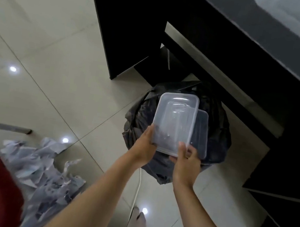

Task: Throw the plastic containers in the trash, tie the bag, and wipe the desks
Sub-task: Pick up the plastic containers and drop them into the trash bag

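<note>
Both arms are reaching forward and down, holding two clear plastic containers [175, 121] right over the black trash bag [138, 117], likely so they drop straight into its open mouth. The left hand [145, 146] is gripping the near left corner, thumb lying along the side. The right hand [186, 163] is pinching the near right edge, thumb on top. The bag is sitting on the floor [57, 49] just beside the dark bench [253, 51].
</note>
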